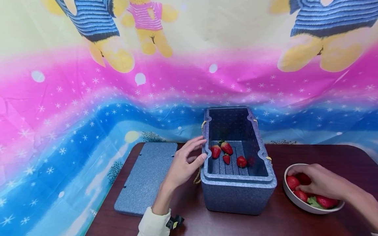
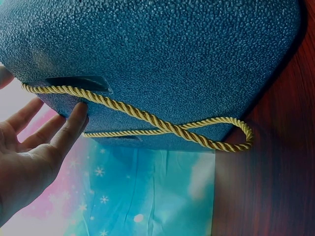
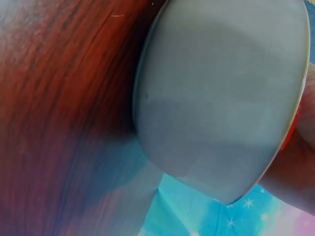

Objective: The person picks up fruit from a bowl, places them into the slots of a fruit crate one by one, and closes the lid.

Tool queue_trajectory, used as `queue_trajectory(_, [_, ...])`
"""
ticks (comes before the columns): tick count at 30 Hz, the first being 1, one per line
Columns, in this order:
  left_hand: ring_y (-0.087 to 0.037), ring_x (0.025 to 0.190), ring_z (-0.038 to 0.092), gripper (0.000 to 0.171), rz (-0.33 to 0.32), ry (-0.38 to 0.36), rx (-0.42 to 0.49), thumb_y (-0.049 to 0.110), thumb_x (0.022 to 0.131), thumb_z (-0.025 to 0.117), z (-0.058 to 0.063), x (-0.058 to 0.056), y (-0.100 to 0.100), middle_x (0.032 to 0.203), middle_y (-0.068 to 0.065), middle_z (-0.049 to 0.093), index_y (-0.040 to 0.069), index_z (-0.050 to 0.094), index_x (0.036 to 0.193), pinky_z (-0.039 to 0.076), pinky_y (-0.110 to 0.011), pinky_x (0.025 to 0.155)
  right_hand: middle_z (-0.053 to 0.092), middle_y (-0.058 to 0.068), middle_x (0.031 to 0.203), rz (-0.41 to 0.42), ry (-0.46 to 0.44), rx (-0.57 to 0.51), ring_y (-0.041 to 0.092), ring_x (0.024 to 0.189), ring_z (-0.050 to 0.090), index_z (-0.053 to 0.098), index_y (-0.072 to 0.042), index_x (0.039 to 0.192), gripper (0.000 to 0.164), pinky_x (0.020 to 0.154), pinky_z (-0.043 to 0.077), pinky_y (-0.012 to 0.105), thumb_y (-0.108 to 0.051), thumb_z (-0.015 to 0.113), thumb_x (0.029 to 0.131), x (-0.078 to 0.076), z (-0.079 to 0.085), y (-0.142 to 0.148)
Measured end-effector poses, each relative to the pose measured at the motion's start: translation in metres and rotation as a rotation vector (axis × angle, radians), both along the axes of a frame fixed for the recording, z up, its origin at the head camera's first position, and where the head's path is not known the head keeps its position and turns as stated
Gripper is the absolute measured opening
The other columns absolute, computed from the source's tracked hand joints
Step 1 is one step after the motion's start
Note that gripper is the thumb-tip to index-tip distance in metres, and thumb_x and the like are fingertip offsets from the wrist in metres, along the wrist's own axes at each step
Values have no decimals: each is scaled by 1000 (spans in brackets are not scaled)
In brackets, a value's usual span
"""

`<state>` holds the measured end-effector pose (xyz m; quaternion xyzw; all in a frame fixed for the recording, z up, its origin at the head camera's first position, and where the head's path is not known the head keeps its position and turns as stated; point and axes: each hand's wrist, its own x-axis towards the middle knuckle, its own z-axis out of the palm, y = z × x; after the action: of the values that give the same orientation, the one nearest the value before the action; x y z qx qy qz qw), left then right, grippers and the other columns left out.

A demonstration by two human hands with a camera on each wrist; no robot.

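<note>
A speckled grey-blue foam box (image 1: 239, 198) stands lidless on the table, with several strawberries (image 1: 226, 148) on its ribbed floor. Against its left rim rests my left hand (image 1: 184, 160), fingers loosely bent and apart. From the left wrist view, its fingertips touch the box's outer wall (image 2: 197, 59) beside a gold twisted rope (image 2: 133, 112). At the right is a pale bowl (image 1: 298, 205) of strawberries (image 1: 326, 201). Inside it, my right hand (image 1: 322, 180) has its thumb and fingers curled about a strawberry (image 1: 292, 182). The bowl's side (image 3: 216, 93) hides most of that hand in the right wrist view.
A flat grey foam lid (image 1: 147, 180) lies on the dark reddish wooden table (image 1: 189, 219), left of the box. Behind the table hangs a colourful cloth (image 1: 177, 75) printed with bears and snowflakes. A black strap (image 1: 175, 223) sits on my left wrist.
</note>
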<state>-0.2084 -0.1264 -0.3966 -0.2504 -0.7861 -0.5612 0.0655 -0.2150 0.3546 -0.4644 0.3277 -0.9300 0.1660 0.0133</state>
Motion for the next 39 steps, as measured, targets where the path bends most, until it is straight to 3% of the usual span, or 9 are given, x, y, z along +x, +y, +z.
queue_trajectory(5, [-23,142,60,45,4,0,-4,27,106,69,1,0,0,165,5,49,26,63,150,60,-48,106,73,-17,105,20,-33,-2,-10,95,60,72,-23,114,40,69,56,20,-24,95,81,-2,3,-2])
queue_trajectory(13, [-24,142,60,45,-1,-9,0,28,106,69,1,1,0,165,5,49,26,63,150,59,-51,107,73,-19,100,-37,86,-14,-10,89,60,68,-29,109,48,64,56,21,-20,99,74,2,14,-3])
queue_trajectory(20, [-23,143,60,45,9,-19,-10,29,106,69,0,0,-1,165,6,49,27,63,150,59,-51,108,73,-18,97,-99,161,-87,-13,86,62,69,-29,110,58,64,58,19,-8,101,66,8,29,-2])
queue_trajectory(24, [-23,143,60,45,10,-22,-10,28,106,69,0,1,-1,165,6,49,27,63,150,59,-51,107,72,-24,94,-131,256,-82,-13,83,64,69,-33,108,61,67,52,10,-12,104,62,10,38,-3])
queue_trajectory(27, [-23,142,60,45,11,-17,-9,28,106,69,0,1,0,165,6,49,27,63,150,59,-51,107,70,-25,91,-165,290,-75,-11,79,60,70,-35,107,61,64,46,12,-17,105,61,13,45,-4])
queue_trajectory(32, [-25,142,61,45,10,-5,-6,27,106,69,1,1,0,165,5,49,26,63,150,59,-51,107,73,-20,92,-220,282,-66,-10,80,58,72,-31,108,61,59,47,20,-17,106,59,15,53,-6])
queue_trajectory(39, [-24,142,60,45,11,-7,-9,28,106,69,0,1,0,165,6,49,26,63,150,60,-50,107,77,-11,93,-218,367,-81,-6,79,59,75,-27,116,69,56,39,16,-14,106,56,16,63,-5])
